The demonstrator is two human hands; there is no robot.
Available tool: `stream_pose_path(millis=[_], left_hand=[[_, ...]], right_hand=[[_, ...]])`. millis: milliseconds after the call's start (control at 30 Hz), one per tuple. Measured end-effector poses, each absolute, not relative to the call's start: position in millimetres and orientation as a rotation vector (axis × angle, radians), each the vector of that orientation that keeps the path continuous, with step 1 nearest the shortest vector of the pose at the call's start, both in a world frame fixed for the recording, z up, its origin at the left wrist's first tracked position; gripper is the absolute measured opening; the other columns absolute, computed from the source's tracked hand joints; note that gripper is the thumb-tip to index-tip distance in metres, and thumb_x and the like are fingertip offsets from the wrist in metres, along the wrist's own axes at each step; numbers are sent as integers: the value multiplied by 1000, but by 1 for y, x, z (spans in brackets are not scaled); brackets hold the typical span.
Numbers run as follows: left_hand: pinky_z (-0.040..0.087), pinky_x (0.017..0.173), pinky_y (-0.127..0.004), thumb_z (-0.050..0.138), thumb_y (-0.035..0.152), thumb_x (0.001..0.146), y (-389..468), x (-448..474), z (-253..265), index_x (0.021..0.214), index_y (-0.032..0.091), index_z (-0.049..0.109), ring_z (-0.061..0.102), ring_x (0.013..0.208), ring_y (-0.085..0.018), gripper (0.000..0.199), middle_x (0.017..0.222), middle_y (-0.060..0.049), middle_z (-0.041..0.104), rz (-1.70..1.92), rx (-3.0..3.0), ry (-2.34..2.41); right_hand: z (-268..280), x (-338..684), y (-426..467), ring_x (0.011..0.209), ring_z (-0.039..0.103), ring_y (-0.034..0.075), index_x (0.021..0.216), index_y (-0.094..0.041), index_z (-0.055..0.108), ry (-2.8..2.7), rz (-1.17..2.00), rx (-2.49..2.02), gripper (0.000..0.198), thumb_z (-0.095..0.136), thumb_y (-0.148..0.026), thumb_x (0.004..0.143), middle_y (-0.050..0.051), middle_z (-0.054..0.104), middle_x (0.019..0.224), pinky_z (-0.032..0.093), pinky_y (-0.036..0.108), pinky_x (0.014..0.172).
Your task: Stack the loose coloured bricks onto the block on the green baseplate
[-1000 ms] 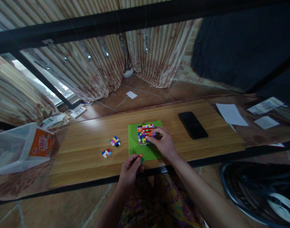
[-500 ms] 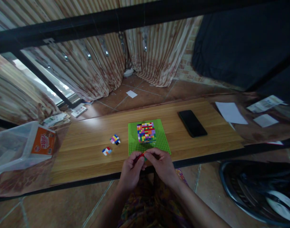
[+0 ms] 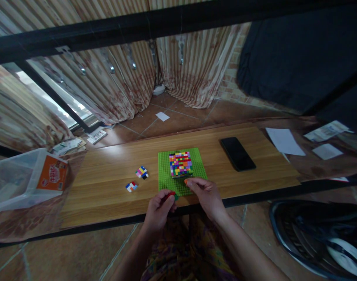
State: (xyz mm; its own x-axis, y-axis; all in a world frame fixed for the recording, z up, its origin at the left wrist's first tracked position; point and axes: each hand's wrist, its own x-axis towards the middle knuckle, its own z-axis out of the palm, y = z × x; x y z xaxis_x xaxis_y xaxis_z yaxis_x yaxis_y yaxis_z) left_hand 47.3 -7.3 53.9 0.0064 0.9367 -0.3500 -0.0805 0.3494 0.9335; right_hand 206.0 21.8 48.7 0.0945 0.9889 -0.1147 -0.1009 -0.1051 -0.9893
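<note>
On the green baseplate (image 3: 163, 179) stands a block built of many-coloured toy bricks (image 3: 181, 164). My left hand (image 3: 160, 207), just off the plate's near edge, is closed on red and green toy bricks (image 3: 173, 195) that show between thumb and fingers. Between the thumb and forefinger of my right hand (image 3: 206, 195) is a small orange toy brick (image 3: 187, 181), held over the plate's near right part, close to the built block. Whether that brick touches the block or plate, I cannot tell. Left of the plate lie two small groups of coloured bricks (image 3: 142, 172).
The wooden tabletop (image 3: 108, 203) carries a black phone (image 3: 237, 153) to the right of the plate. White paper (image 3: 285, 141) lies past the board's right end. A clear plastic bin (image 3: 17, 179) with an orange label stands at the left.
My hands have come apart. The right moved right and slightly forward with the orange brick, while the left stayed near the plate's front edge, holding the red and green bricks.
</note>
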Motion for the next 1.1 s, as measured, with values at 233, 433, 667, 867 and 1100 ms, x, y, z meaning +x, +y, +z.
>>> stream_pose_path(millis=[233,433,667,867,1100], left_hand=[[40,51,-19,74,39,68,-4,30,42,78,15,63,50,52,-9,28,55,4,56,1078,797,1384],[38,48,-18,73,40,69,-3,26,39,79,15,63,49,49,-8,29,53,4,55,1060,794,1357],[38,48,-18,72,39,70,-2,26,41,79,15,62,49,50,-9,27,53,4,55,1039,811,1352],[37,48,-18,72,37,71,-2,27,42,77,15,62,48,49,-9,25,52,4,54,1041,825,1345],[37,48,-20,72,38,71,-2,26,41,78,15,63,48,49,-10,25,52,4,53,1033,816,1332]], right_hand=[[50,225,58,83,61,20,86,-26,74,-1539,641,-1350,18,59,-34,86,5,66,85,48,35,77],[43,222,71,87,58,21,80,-26,75,-1622,519,-1392,11,66,-33,82,4,61,87,46,37,81],[38,221,80,88,59,20,75,-24,71,-1501,657,-1348,8,71,-32,75,3,60,87,46,37,83],[28,220,88,68,56,16,70,-21,67,-1324,847,-1389,19,75,-37,66,1,61,79,45,31,65],[24,219,90,63,56,15,73,-19,67,-1152,1055,-1310,24,73,-42,68,1,64,71,44,28,61]])
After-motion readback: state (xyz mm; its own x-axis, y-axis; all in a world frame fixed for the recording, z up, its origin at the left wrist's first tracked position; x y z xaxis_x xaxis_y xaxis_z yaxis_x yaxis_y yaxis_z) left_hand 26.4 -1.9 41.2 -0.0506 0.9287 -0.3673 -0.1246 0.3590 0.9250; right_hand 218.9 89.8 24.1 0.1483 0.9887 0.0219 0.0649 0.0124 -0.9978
